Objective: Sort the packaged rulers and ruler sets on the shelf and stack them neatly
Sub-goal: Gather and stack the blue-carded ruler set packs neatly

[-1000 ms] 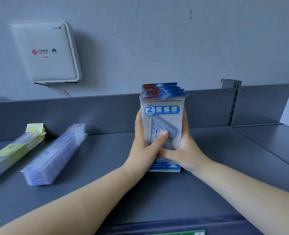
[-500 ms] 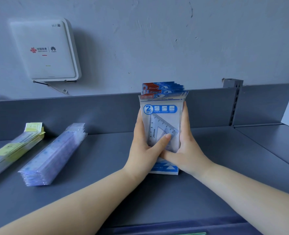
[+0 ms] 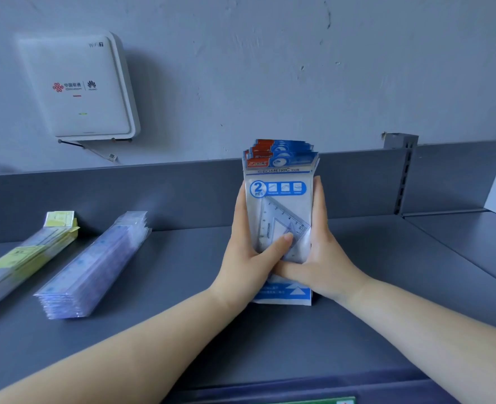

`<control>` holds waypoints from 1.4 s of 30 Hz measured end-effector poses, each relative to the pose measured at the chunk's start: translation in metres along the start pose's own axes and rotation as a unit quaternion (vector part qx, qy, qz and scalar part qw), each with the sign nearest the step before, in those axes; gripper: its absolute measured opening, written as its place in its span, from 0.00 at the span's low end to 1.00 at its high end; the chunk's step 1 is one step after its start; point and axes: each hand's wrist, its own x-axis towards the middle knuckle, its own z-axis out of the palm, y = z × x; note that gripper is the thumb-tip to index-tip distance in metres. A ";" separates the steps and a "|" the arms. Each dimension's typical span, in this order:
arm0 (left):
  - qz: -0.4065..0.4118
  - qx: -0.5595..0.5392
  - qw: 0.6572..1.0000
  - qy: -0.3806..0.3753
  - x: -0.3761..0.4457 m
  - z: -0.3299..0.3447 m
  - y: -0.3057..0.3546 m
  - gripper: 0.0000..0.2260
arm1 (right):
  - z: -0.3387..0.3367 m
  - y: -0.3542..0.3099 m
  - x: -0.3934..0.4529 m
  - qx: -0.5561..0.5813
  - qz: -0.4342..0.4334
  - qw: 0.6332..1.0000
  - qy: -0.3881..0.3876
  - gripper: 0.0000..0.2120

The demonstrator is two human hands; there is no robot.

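Observation:
A bundle of packaged triangle ruler sets (image 3: 280, 188), clear bags with blue and red headers marked "2 PCS", stands upright on the grey shelf (image 3: 182, 287). My left hand (image 3: 249, 255) grips its left side, thumb across the front. My right hand (image 3: 319, 258) grips its right side, thumb low across the front. To the left lies a neat stack of clear, blue-tinted ruler packs (image 3: 95, 266). Further left lies a stack of ruler packs with yellow labels (image 3: 22, 258), cut off by the frame edge.
The shelf's grey back panel (image 3: 153, 196) rises behind the stacks. A slotted upright post (image 3: 404, 176) splits the shelf from a second bay (image 3: 474, 240) on the right. A white WiFi box (image 3: 77, 88) hangs on the wall above.
The bundle stays upright between both hands in nearly the same spot. Its headers look slightly more squared together than one second ago.

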 end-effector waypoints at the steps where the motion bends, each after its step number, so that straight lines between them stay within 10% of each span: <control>1: 0.002 0.009 1.000 0.008 0.001 0.001 0.003 0.34 | 0.001 -0.001 0.002 0.004 0.000 1.000 0.002 0.57; 6: -0.058 0.009 0.998 0.015 0.027 -0.003 0.011 0.28 | -0.007 -0.014 0.024 0.060 0.050 0.997 -0.005 0.47; 13: -0.371 0.065 0.926 -0.022 0.047 -0.015 -0.001 0.17 | -0.008 0.006 0.034 0.029 0.286 0.957 -0.046 0.45; 20: -0.396 -0.044 0.917 0.034 0.037 -0.036 0.002 0.34 | -0.020 -0.009 0.027 0.205 0.327 0.922 -0.028 0.28; 25: -0.365 -0.128 0.922 -0.006 0.006 -0.019 0.004 0.18 | -0.009 -0.004 0.015 0.248 0.340 0.906 -0.031 0.22; 42: -0.361 -0.138 0.922 -0.009 0.000 -0.014 0.015 0.22 | -0.008 -0.016 0.011 0.197 0.387 0.901 0.016 0.20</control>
